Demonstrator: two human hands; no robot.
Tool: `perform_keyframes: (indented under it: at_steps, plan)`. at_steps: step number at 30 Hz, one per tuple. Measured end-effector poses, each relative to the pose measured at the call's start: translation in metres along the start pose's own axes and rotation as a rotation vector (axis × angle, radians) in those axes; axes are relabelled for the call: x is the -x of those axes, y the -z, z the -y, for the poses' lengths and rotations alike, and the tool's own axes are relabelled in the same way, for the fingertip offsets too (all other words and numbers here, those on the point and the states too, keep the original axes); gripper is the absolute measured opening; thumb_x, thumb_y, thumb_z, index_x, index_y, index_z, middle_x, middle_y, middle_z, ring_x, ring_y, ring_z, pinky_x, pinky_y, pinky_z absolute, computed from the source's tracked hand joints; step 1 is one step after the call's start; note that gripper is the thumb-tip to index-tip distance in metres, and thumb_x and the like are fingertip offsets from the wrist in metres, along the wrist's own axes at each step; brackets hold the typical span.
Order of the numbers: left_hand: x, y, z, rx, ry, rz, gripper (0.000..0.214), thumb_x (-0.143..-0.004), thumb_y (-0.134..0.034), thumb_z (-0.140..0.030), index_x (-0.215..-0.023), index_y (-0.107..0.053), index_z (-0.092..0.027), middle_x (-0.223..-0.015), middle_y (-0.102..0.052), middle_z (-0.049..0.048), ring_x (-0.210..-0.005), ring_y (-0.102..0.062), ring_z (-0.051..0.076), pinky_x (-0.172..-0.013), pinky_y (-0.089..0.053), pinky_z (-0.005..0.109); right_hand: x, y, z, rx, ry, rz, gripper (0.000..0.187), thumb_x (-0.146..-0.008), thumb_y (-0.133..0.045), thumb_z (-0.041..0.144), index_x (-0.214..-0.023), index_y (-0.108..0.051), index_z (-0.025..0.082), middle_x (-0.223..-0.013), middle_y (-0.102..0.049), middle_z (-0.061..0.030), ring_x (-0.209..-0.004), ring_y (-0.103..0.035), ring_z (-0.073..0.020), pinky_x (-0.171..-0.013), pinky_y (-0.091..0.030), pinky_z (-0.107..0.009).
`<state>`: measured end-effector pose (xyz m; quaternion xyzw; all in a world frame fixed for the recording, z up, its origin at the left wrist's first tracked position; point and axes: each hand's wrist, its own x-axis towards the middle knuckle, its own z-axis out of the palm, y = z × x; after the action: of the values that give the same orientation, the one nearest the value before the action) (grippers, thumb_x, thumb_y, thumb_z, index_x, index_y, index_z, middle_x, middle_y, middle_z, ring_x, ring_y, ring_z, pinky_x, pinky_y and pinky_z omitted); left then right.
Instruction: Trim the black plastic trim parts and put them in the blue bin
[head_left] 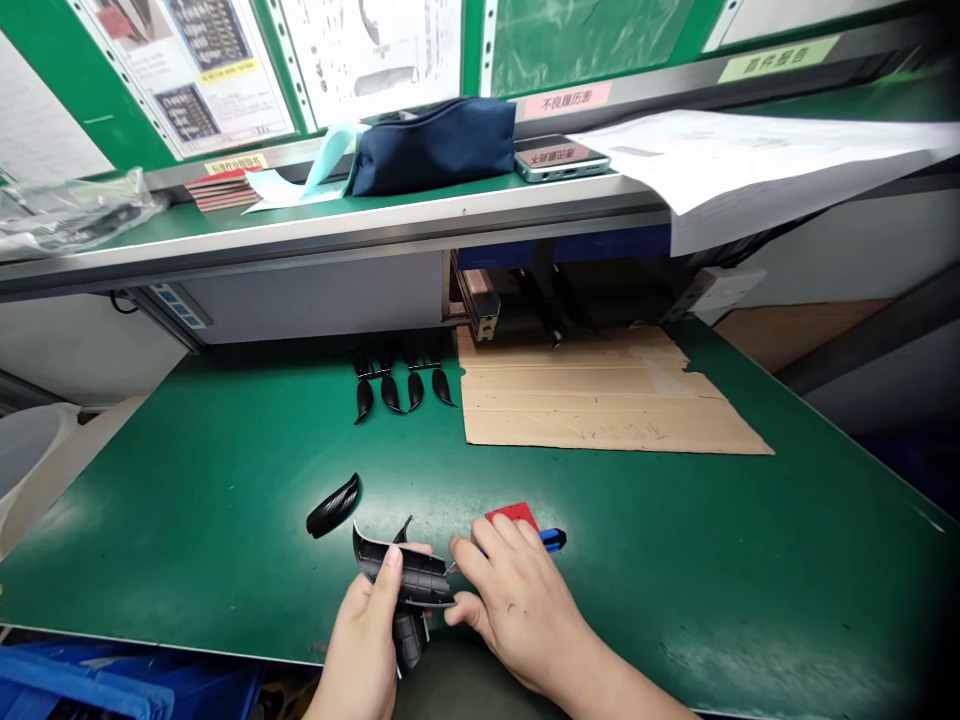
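Left grip (366, 625) grasps a black curved shell (424, 577), thumb across its hollow, grid-ribbed inside, with its pointed end toward ten o'clock and its blunt end toward four o'clock. At six o'clock from it, under the same grip, shows another black ribbed part (410, 638); a thin dark tip also pokes out at twelve o'clock, and I cannot tell which piece it belongs to. Right grip (517, 600) is clenched around a blue-and-black tool (553, 540), whose back end sticks out toward two o'clock. Its slim metal point is right at the blunt end of the shell; whether the two touch is too small to make out. Just past the right knuckles, at two o'clock from the shell, a red piece (517, 515) lies on the green desk (232, 560), partly covered by the fingers.

One loose ridged black part (334, 506) rests near the left grip, at ten o'clock from the shell. Farther off at twelve o'clock lie joined black parts (390, 393), their far ends in shadow. A flat cardboard sheet (585, 395) is toward half past one. On the shelf (420, 222) beyond, a navy pouch (435, 150) sits at twelve o'clock and a phone (562, 160) at one.
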<state>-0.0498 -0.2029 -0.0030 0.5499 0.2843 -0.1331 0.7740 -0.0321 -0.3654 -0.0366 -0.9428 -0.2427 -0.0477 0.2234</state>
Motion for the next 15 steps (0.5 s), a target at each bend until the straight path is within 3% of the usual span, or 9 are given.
perform_keyframes:
  at_steps: [9,13,15]
  plan:
    - [-0.0057,0.0088,0.0061,-0.214,-0.156,0.049,0.045,-0.081,-0.056,-0.054,-0.101,-0.067,-0.015,-0.081,-0.072,0.0062,-0.083,-0.064,0.023,-0.075,-0.046,0.030,-0.0076,-0.0015,-0.0038,0.035,0.083,0.002,0.053,-0.092,-0.023,0.062,-0.068,-0.046,0.020,-0.067,-0.053,-0.0009,-0.063,-0.037,-0.0163,-0.060,-0.022,-0.032]
    - [-0.0053,0.0058,0.0066,-0.129,-0.131,0.016,0.046,-0.077,-0.061,-0.055,-0.101,-0.066,-0.016,-0.085,-0.072,0.0055,-0.088,-0.064,0.023,-0.076,-0.046,0.029,-0.0093,-0.0040,-0.0087,-0.267,0.122,0.091,0.057,-0.091,-0.015,0.065,-0.067,-0.042,0.021,-0.064,-0.050,0.0015,-0.059,-0.039,-0.0142,-0.059,-0.027,-0.029]
    - [-0.0039,0.0012,0.0055,-0.004,-0.065,0.002,0.046,-0.075,-0.063,-0.056,-0.100,-0.066,-0.017,-0.084,-0.073,0.0044,-0.086,-0.065,0.023,-0.075,-0.048,0.029,-0.0087,-0.0050,-0.0067,-0.450,0.063,0.060,0.056,-0.089,-0.017,0.068,-0.072,-0.042,0.021,-0.068,-0.050,0.0013,-0.064,-0.043,-0.0146,-0.062,-0.032,-0.028]
